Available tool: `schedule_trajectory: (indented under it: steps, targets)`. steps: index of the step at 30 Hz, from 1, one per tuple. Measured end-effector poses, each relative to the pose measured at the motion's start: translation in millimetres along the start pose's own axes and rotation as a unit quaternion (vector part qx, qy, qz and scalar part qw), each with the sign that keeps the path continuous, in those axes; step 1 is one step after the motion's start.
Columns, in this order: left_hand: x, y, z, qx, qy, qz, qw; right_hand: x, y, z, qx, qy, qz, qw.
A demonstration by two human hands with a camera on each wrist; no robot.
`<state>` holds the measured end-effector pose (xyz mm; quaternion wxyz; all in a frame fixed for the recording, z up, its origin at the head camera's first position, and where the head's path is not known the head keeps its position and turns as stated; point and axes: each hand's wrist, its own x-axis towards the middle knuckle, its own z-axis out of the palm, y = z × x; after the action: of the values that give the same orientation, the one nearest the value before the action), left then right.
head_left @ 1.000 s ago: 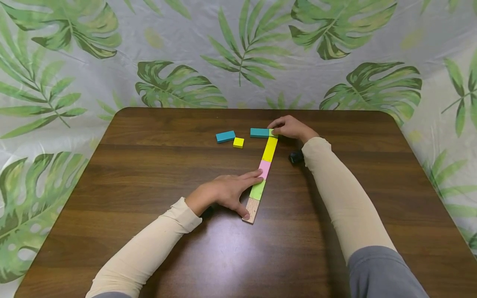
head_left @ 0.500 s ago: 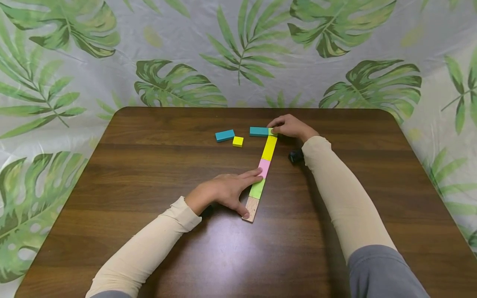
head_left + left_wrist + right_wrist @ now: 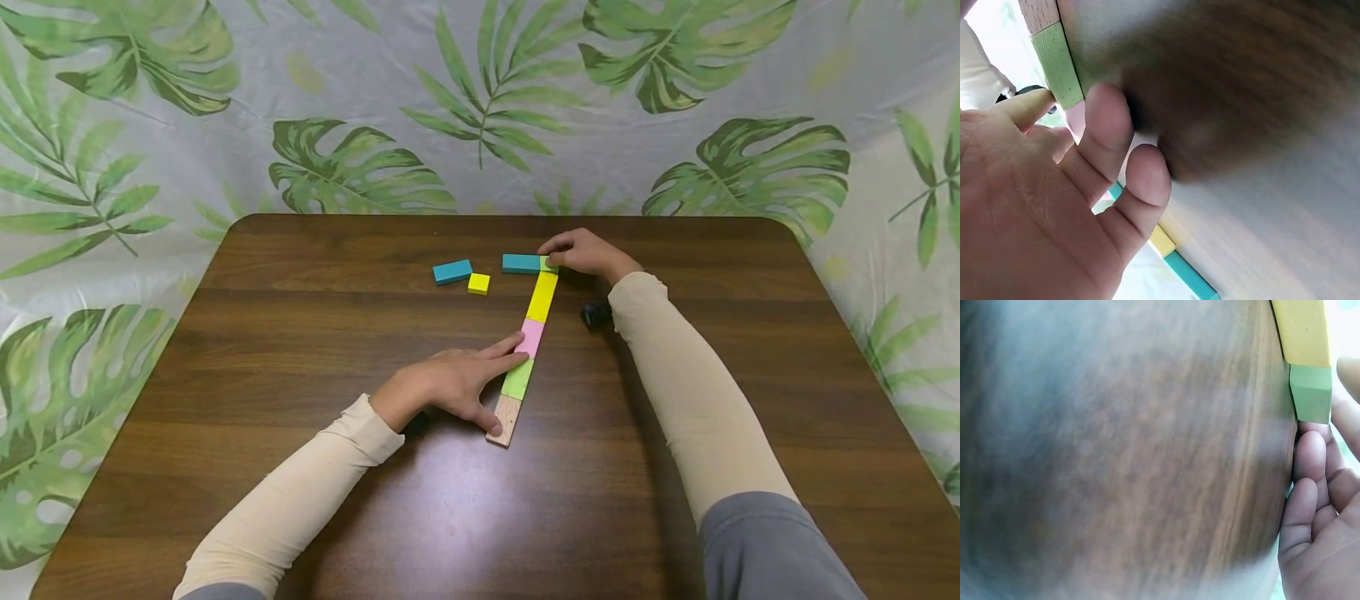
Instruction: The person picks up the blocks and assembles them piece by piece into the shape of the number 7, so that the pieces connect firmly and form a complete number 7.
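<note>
A straight row of flat blocks runs away from me: a plain wooden block (image 3: 506,419), a light green block (image 3: 517,381), a pink block (image 3: 532,337) and a yellow block (image 3: 543,297). At its far end sits a small green block (image 3: 548,268), with a teal block (image 3: 521,264) extending left from it. My left hand (image 3: 457,382) spreads along the row, thumb on the wooden block and two fingertips at the pink one. My right hand (image 3: 588,252) holds the small green block between thumb and fingers; the fingers lie behind its end in the right wrist view.
Left of the row, another teal block (image 3: 452,272) and a small yellow block (image 3: 478,284) lie loose, corners close together. The brown table (image 3: 315,333) ends at a back edge before a leaf-patterned cloth (image 3: 495,83). A black wrist device (image 3: 596,314) sits under the right wrist.
The scene has risen slightly in the head view. My left index fingertip has shifted a little toward the pink block's left edge; the right hand keeps its place on the small green block.
</note>
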<state>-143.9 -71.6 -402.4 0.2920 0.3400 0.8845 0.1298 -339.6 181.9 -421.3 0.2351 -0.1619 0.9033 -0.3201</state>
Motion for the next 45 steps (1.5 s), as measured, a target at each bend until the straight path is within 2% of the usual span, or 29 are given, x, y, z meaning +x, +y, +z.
schedule_trajectory:
  steps: [5, 10, 15, 18, 22, 25, 29, 36, 39, 43, 45]
  targets:
    - [-1.0, -2.4, -2.1, -0.017, 0.008, 0.018, 0.9997, -2.0, -1, -1, -0.001, -0.001, -0.002, 1.0000]
    - [-10.3, -5.4, -8.7, -0.068, 0.051, 0.043, 0.9954, -3.8, -1, -2, -0.002, 0.000, -0.007, 1.0000]
    - [-37.4, -7.1, -19.2, -0.080, 0.121, 0.043, 0.9885, -4.9, -1, -2, 0.003, 0.001, -0.013, 0.9999]
    - [-56.5, -10.4, -24.1, -0.078, 0.152, 0.037, 0.9846, -4.5, -3, -2, 0.005, 0.000, -0.015, 0.9999]
    - [-77.2, -15.0, -27.5, -0.078, 0.171, 0.027, 0.9818, -3.1, -5, -1, 0.009, 0.002, -0.011, 0.9999]
    - [-85.9, -18.7, -27.9, -0.079, 0.175, 0.016, 0.9812, -1.8, -6, 0, 0.009, 0.006, -0.008, 0.9999]
    - [-86.5, -24.8, -27.1, -0.083, 0.179, 0.015, 0.9803, 0.2, -6, 2, 0.010, 0.013, -0.006, 0.9999]
    - [-71.4, -38.1, -25.4, -0.063, 0.213, 0.020, 0.9748, 0.2, -5, 5, 0.019, 0.023, 0.000, 0.9996]
    - [-66.6, -43.1, -25.1, -0.070, 0.240, 0.007, 0.9682, -0.4, -5, 6, 0.025, 0.022, 0.003, 0.9994]
    - [-63.3, -46.5, -25.4, -0.090, 0.283, -0.006, 0.9548, -0.5, -6, 6, 0.029, 0.023, 0.005, 0.9993]
    - [-63.0, -46.3, -25.7, -0.101, 0.294, -0.008, 0.9505, -0.8, -6, 6, 0.030, 0.023, 0.007, 0.9993]
